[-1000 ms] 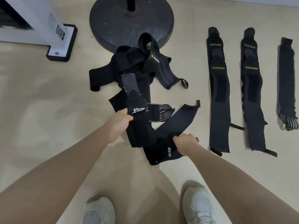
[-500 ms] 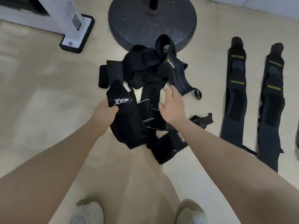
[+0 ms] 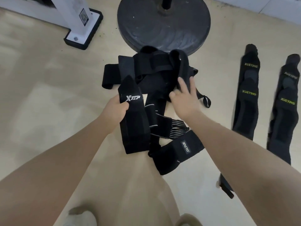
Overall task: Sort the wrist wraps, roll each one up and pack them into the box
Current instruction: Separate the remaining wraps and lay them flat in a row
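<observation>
Left grip [image 3: 116, 110] holds the black stretchy XTEP wrist wrap [image 3: 133, 118], while the open right grip [image 3: 185, 98] reaches over the tangled black wrap pile [image 3: 156, 70] just ahead.

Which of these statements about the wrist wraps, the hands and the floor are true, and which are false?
1. The left hand grips the black fabric wrap printed XTEP. True.
2. The right hand holds a rolled wrap. False: its fingers are spread open over the tangled pile of black wraps.
3. Two black wraps lettered XUEYING lie flat, right of the pile. True.
4. A packing box stands beside the pile. False: no box is in view.
5. The round dark metal base plate lies beyond the pile. True.
</observation>
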`<state>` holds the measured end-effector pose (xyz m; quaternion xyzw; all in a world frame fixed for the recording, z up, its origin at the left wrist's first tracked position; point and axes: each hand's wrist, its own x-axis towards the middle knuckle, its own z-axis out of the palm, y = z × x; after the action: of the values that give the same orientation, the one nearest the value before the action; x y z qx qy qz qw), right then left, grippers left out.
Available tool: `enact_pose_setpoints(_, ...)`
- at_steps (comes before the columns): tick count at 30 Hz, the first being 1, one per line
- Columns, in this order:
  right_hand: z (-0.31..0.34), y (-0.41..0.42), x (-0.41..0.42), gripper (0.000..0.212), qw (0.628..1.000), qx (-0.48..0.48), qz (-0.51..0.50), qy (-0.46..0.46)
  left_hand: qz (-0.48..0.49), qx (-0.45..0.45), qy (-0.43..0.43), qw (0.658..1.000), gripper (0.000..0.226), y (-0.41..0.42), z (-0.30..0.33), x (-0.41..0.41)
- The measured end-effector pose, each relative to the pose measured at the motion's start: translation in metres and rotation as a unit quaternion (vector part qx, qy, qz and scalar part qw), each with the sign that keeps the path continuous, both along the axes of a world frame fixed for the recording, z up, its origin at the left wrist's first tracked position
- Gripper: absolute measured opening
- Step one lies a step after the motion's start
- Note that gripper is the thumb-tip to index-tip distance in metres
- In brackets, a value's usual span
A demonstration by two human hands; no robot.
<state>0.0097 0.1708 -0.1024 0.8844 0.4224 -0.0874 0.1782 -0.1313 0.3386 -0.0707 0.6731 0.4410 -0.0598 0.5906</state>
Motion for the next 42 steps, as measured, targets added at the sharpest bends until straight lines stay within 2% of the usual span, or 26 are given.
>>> enact_pose_setpoints(3, -0.006, -0.009, -0.044, 0.026, 0.991, 0.002, 0.086, 0.099, 0.039, 0.026, 0.025, 0.999, 0.038, 0.002, -0.004, -0.008)
enact_pose_setpoints(5, -0.003, -0.012, -0.072, 0.022, 0.962, -0.05, 0.131, 0.234, 0.072, 0.041, 0.04, 0.996, 0.039, 0.004, -0.005, -0.014)
enact_pose_setpoints(7, 0.004, -0.009, -0.086, 0.023, 0.923, -0.089, 0.09, 0.364, 0.088, 0.035, 0.042, 0.995, 0.039, 0.005, -0.004, -0.018)
enact_pose_setpoints(8, 0.007, -0.003, -0.086, 0.025, 0.92, -0.067, 0.051, 0.383, 0.091, 0.025, 0.039, 0.995, 0.039, 0.007, -0.003, -0.019)
enact_pose_setpoints(10, 0.01, 0.015, -0.071, 0.027, 0.939, 0.078, -0.053, 0.33, 0.097, 0.003, 0.027, 0.995, 0.036, 0.012, 0.0, -0.019)
enact_pose_setpoints(12, 0.014, 0.04, -0.044, 0.023, 0.929, 0.249, -0.163, 0.22, 0.093, -0.007, 0.016, 0.996, 0.033, 0.018, 0.001, -0.017)
enact_pose_setpoints(13, 0.013, 0.052, -0.029, 0.021, 0.92, 0.301, -0.182, 0.173, 0.086, -0.004, 0.015, 0.996, 0.032, 0.022, 0.0, -0.016)
enact_pose_setpoints(14, 0.013, 0.063, -0.014, 0.023, 0.924, 0.311, -0.173, 0.139, 0.077, 0.003, 0.016, 0.997, 0.032, 0.025, -0.001, -0.016)
enact_pose_setpoints(16, 0.009, 0.083, 0.014, 0.051, 0.958, 0.231, -0.128, 0.111, 0.054, 0.023, 0.02, 0.998, 0.03, 0.031, -0.007, -0.014)
enact_pose_setpoints(18, 0.003, 0.101, 0.034, 0.075, 0.977, 0.148, -0.108, 0.113, 0.017, 0.069, 0.036, 0.997, 0.029, 0.036, -0.014, -0.013)
enact_pose_setpoints(21, -0.009, 0.108, 0.049, 0.091, 0.984, 0.074, -0.119, 0.109, -0.034, 0.124, 0.053, 0.99, 0.036, 0.039, -0.021, -0.011)
enact_pose_setpoints(23, -0.015, 0.101, 0.043, 0.084, 0.992, 0.03, -0.101, 0.072, -0.028, 0.132, 0.057, 0.989, 0.046, 0.041, -0.024, -0.011)
enact_pose_setpoints(26, -0.024, 0.085, 0.015, 0.047, 0.998, -0.041, -0.014, 0.036, 0.011, 0.108, 0.058, 0.992, 0.075, 0.039, -0.029, -0.021)
enact_pose_setpoints(28, -0.023, 0.074, 0.002, 0.036, 0.998, -0.015, 0.003, 0.065, -0.006, 0.108, 0.038, 0.993, 0.085, 0.034, -0.03, -0.028)
enact_pose_setpoints(29, -0.019, 0.07, 0.0, 0.035, 0.995, 0.029, -0.01, 0.097, -0.038, 0.118, 0.025, 0.992, 0.08, 0.031, -0.029, -0.03)
enact_pose_setpoints(30, -0.011, 0.066, -0.001, 0.034, 0.983, 0.101, -0.046, 0.149, -0.07, 0.131, 0.018, 0.989, 0.071, 0.027, -0.028, -0.032)
enact_pose_setpoints(31, -0.002, 0.063, -0.001, 0.035, 0.952, 0.188, -0.102, 0.221, -0.089, 0.138, 0.012, 0.986, 0.063, 0.022, -0.027, -0.034)
enact_pose_setpoints(33, 0.021, 0.054, -0.001, 0.041, 0.849, 0.327, -0.207, 0.359, -0.081, 0.112, 0.01, 0.99, 0.052, 0.009, -0.02, -0.035)
enact_pose_setpoints(34, 0.032, 0.048, 0.0, 0.041, 0.813, 0.357, -0.239, 0.393, -0.065, 0.102, 0.009, 0.993, 0.046, 0.003, -0.016, -0.034)
enact_pose_setpoints(36, 0.053, 0.033, 0.001, 0.031, 0.78, 0.355, -0.289, 0.428, -0.047, 0.097, 0.019, 0.994, 0.036, -0.008, -0.008, -0.031)
enact_pose_setpoints(38, 0.075, 0.019, 0.001, 0.023, 0.758, 0.312, -0.358, 0.448, -0.059, 0.118, 0.058, 0.99, 0.038, -0.016, -0.001, -0.029)
enact_pose_setpoints(40, 0.094, 0.008, 0.001, 0.029, 0.72, 0.271, -0.423, 0.478, -0.092, 0.158, 0.075, 0.98, 0.061, -0.022, 0.007, -0.029)
enact_pose_setpoints(42, 0.109, -0.003, -0.002, 0.032, 0.658, 0.236, -0.455, 0.552, -0.123, 0.2, 0.042, 0.971, 0.078, -0.027, 0.014, -0.026)
